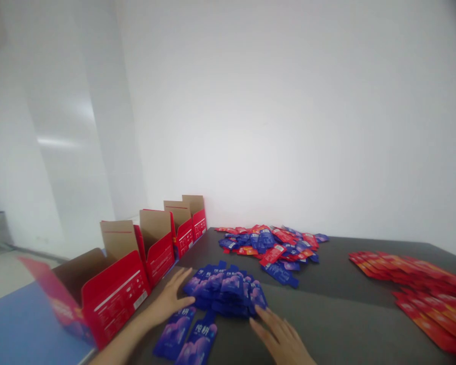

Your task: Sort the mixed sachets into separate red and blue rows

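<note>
Holding nothing visible, with fingers loosely splayed, I am bracketing the blue-purple sachet pile (228,286) at lower centre of the frame: left hand (170,300) at its left edge, right hand (281,338) at its lower right. Its long axis is running crosswise between them, neither looking clearly nearer.

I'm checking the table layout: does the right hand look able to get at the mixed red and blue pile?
Probably yes, with a forward reach: the right hand looks open, and dark tabletop runs from it to the mixed pile, with the blue stack off to the left.
</note>
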{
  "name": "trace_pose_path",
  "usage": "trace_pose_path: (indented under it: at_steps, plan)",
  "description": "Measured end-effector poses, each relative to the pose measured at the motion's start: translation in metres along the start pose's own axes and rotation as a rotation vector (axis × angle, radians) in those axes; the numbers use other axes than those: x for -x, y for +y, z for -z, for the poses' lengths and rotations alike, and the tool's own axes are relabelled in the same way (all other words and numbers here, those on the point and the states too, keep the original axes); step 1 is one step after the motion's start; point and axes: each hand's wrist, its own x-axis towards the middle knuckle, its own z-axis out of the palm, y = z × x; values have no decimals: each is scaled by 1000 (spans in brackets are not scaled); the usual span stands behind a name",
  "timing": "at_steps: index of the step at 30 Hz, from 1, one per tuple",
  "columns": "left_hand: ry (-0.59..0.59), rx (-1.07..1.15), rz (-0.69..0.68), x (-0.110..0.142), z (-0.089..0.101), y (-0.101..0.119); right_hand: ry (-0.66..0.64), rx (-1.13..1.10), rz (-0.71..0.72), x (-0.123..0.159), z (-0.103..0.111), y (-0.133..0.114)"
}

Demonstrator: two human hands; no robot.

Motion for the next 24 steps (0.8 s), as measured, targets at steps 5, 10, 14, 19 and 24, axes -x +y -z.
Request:
trace_pose_path:
  at_steps: [5,10,14,19,24]
  plan:
    - [-242,-14,-169,-31,-11,10,17,131,-89,-70,51,-43]
    - [-299,-130,-104,-35,-26,15,-16,121,-99,-98,27,-30]
    - [-282,-169,-32,-36,-33,20,0,124,-106,-105,14,-22]
    - [-267,-146,-9,-48,-36,26,20,127,-105,-119,17,-13]
    - [-241,-143,-51,-69,-40,23,1,135,-106,-137,25,-1]
